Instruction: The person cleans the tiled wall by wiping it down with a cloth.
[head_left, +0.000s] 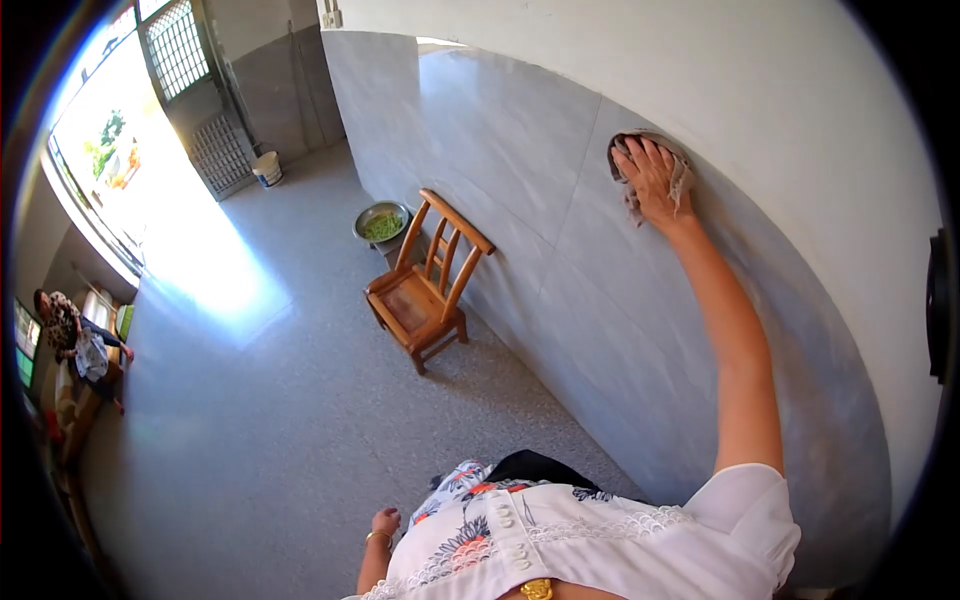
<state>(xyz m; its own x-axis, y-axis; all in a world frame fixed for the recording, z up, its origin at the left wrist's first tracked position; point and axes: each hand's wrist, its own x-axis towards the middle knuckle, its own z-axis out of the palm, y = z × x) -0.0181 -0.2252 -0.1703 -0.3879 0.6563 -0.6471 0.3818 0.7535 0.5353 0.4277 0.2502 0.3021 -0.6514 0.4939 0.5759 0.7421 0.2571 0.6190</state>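
My right hand (655, 185) is raised against the grey tiled wall panel (520, 150), pressing a crumpled grey-brown cloth (682, 180) flat near the panel's upper edge. Its fingers lie over the cloth, and ragged ends hang out below the palm. Low at my left side, my left hand (385, 521) hangs by the patterned clothing with its fingers curled in. A bracelet circles that wrist, and nothing shows in the hand.
A wooden chair (420, 295) stands beside the wall. Behind it, a metal basin (380, 222) holds green vegetables. A white bucket (267, 170) sits by the open door (195, 100). At far left, a person (80, 335) is seated.
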